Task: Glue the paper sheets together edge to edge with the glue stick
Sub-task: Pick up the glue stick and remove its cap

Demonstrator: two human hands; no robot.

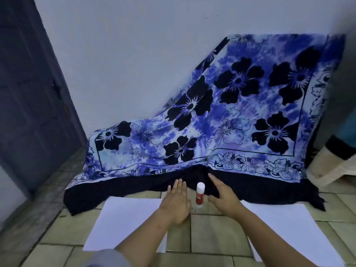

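Observation:
A glue stick (199,195) with a white cap and red label stands upright on the tiled floor between my hands. My left hand (176,203) hovers just left of it, fingers straight, holding nothing. My right hand (223,195) is spread open just right of the stick, thumb and fingers apart, not touching it. One white paper sheet (123,226) lies flat on the floor at the left, partly under my left forearm. A second white sheet (289,232) lies at the right, partly hidden by my right forearm. A strip of bare tiles separates the two sheets.
A blue floral cloth (221,116) with a dark fringe drapes over something against the white wall, its hem reaching the floor just behind the glue stick. A dark door (28,93) stands at the left. A pale block (331,166) sits at the right.

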